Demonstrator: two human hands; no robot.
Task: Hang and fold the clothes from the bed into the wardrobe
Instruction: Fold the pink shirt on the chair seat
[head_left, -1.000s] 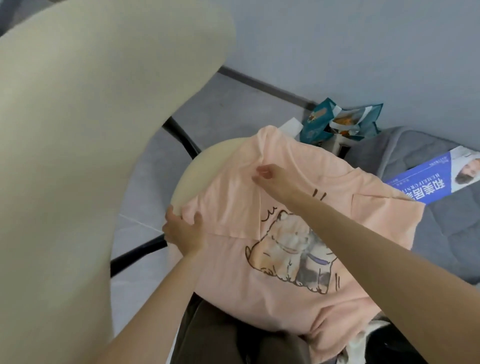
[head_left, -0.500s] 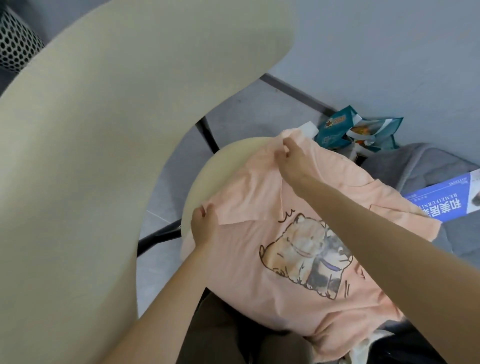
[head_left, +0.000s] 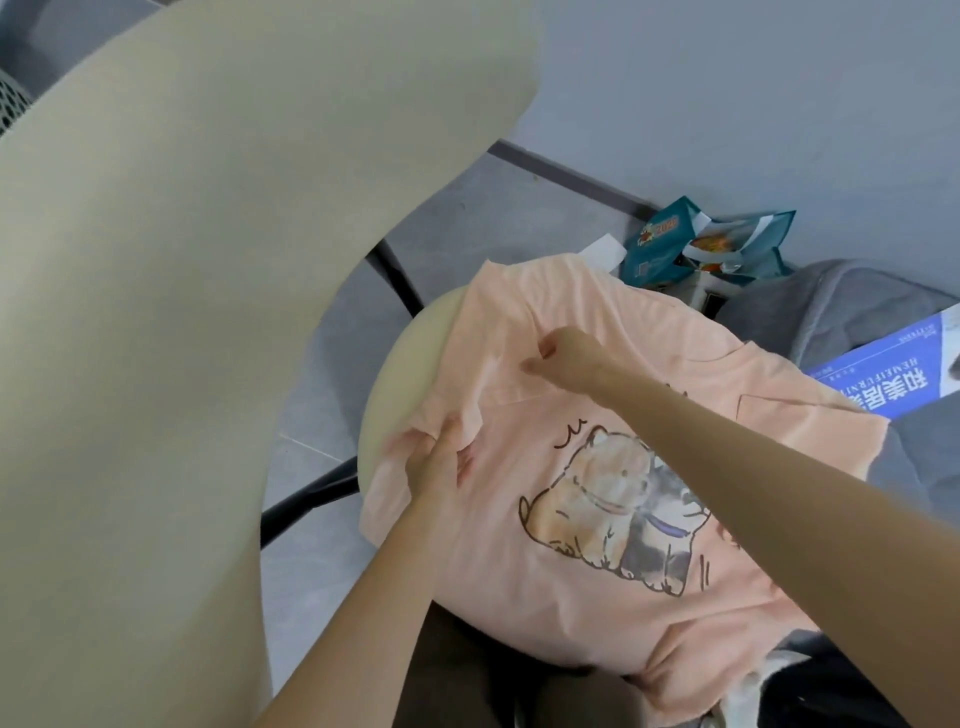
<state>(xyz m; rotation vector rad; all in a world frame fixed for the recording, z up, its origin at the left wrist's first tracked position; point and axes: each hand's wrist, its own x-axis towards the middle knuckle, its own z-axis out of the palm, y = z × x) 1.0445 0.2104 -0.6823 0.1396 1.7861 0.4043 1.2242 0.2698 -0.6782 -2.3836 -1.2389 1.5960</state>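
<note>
The pink T-shirt (head_left: 597, 597) with a cartoon dog print lies spread over a round cream stool (head_left: 410, 374). The left hand (head_left: 436, 467) has its grip clamped on a folded sleeve edge; the right hand (head_left: 566, 358), just beyond, pinches the cloth near the shoulder. Past both grips lie teal snack bags (head_left: 706, 244) and a blue printed box (head_left: 883, 374).

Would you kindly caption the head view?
Both hands, left and right, pinch a pink T-shirt spread over a stool.
</note>
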